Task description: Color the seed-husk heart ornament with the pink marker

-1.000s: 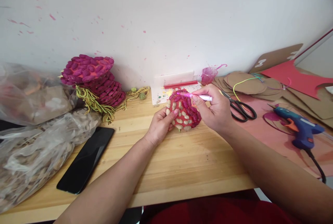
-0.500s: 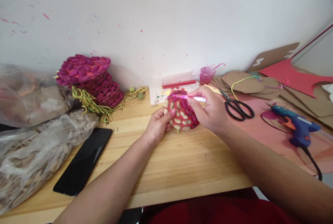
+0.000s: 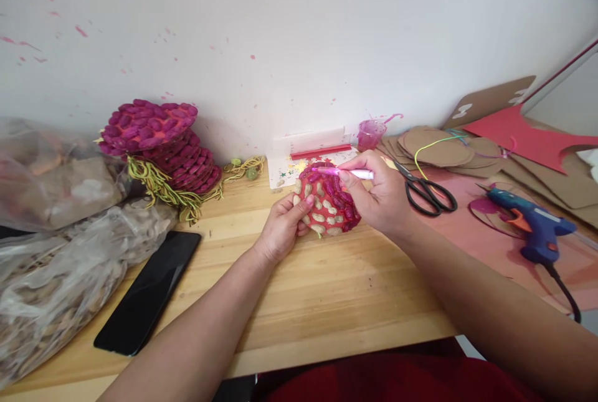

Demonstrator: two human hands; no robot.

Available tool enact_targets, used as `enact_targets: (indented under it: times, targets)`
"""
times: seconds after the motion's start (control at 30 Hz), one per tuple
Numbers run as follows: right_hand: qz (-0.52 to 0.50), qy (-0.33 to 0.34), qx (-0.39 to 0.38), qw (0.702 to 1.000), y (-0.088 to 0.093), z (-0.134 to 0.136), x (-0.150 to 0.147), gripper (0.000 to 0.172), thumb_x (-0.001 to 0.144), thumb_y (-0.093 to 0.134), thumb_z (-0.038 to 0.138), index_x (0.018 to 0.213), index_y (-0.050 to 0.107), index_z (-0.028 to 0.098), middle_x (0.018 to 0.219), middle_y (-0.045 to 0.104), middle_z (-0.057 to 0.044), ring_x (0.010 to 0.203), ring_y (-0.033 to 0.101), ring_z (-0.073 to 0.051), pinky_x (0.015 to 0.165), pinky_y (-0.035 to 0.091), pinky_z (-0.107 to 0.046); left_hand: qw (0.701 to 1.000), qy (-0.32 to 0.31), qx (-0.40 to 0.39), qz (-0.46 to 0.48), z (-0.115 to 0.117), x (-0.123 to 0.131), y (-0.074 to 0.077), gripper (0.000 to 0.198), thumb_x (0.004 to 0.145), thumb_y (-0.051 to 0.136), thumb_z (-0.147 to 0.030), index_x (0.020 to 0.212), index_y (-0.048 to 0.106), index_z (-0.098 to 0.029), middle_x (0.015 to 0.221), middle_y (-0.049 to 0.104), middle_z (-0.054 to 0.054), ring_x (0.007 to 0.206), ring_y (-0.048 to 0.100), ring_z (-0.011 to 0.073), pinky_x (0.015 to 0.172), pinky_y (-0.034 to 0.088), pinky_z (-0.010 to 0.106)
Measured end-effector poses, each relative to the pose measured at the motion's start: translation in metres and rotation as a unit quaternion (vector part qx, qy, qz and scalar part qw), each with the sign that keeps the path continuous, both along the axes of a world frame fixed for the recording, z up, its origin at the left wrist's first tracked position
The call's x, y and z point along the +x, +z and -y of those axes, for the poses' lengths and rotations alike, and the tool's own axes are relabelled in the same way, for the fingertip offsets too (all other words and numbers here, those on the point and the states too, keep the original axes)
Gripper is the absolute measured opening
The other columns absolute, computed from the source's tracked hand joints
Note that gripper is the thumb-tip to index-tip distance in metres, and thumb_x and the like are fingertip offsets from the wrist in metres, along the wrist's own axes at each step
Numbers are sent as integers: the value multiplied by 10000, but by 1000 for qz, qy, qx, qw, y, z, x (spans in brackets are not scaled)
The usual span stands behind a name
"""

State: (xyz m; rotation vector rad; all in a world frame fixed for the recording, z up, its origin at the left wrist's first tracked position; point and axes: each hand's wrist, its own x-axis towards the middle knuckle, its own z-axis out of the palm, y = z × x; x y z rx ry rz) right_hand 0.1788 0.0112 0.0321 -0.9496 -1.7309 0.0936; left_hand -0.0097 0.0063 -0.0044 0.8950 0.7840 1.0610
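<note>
In the middle of the head view, my left hand (image 3: 284, 224) grips the left edge of a red disc covered with peanuts (image 3: 322, 205), thumb on its face. The peanuts along its upper and right parts are painted magenta; those at the left and bottom are plain tan. Closed around a white and pink paintbrush (image 3: 357, 174) is my right hand (image 3: 379, 193). The brush tip lies against the painted peanuts at the top of the disc. A plastic cup of magenta paint (image 3: 370, 134) stands behind my right hand.
Stacked magenta peanut discs (image 3: 149, 128) with yellow-green yarn, plastic bags (image 3: 60, 283) and a phone (image 3: 149, 293) lie left. Black-handled scissors (image 3: 430, 196), cardboard circles (image 3: 434, 145), red paper (image 3: 523, 134) and a blue glue gun (image 3: 535, 224) lie right. Small stars (image 3: 299, 166) sit on white card.
My right hand has shifted slightly right and showed more of the brush handle. More magenta shows on the upper middle of the disc. My left hand keeps its hold.
</note>
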Motion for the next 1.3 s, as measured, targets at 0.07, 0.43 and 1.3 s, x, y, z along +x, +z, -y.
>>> enact_targets:
  times: [0.07, 0.43, 1.3]
  targets:
    - [3, 8, -2, 1000, 0, 0, -1, 20, 935, 626, 247, 940, 630, 228, 895, 710, -40, 850, 667, -198, 779, 524, -350, 1000, -4, 0, 0, 0, 0, 0, 534, 674, 880, -460, 638, 425, -183, 488, 414, -86, 403, 300, 21, 397, 218, 158]
    - [3, 7, 2, 1000, 1, 1, -1, 17, 936, 623, 229, 940, 633, 215, 903, 713, -43, 859, 665, -192, 789, 514, -336, 1000, -1, -5, 6, 0, -2, -1, 526, 675, 884, -440, 629, 430, -178, 476, 417, -86, 398, 298, 18, 386, 223, 147]
    - [8, -7, -27, 1000, 1, 5, -5, 46, 958, 591, 261, 926, 608, 232, 894, 705, -31, 859, 664, -193, 791, 517, -344, 1000, 6, 1, 5, 0, 0, -1, 516, 658, 894, -441, 639, 450, -178, 488, 423, -86, 407, 303, 23, 389, 232, 153]
